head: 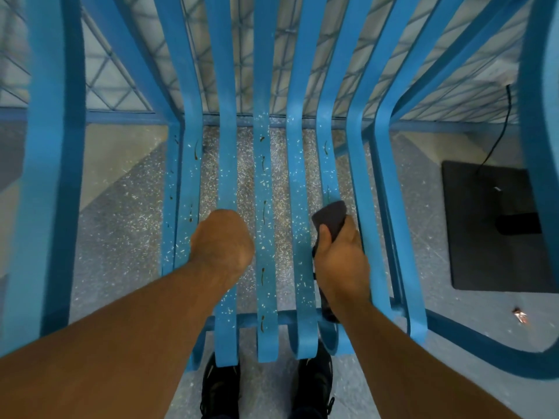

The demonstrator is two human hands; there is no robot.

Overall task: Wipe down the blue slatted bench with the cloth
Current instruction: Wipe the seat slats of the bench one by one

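Head view, looking straight down: the blue slatted bench (263, 176) fills the middle, its seat slats running from the front edge by the person's 2 black shoes (220, 385) up to the curved backrest. White specks and thin brown streaks (263, 211) mark several slats.

The left hand (222, 240) sits knuckles-up on a slat left of the seat's middle, near the front edge. Its fingers are curled under into a fist, and I cannot tell whether they wrap the slat.

The right hand (341, 261) is 2 slats further right, thumb and fingers closed round a dark grey cloth (329, 217). The cloth bulges out ahead of the thumb onto the slat, and its tail hangs toward the front crossbar.

On the speckled floor (121, 237) right of the bench lie a black mat (484, 252) and a cable (502, 125).
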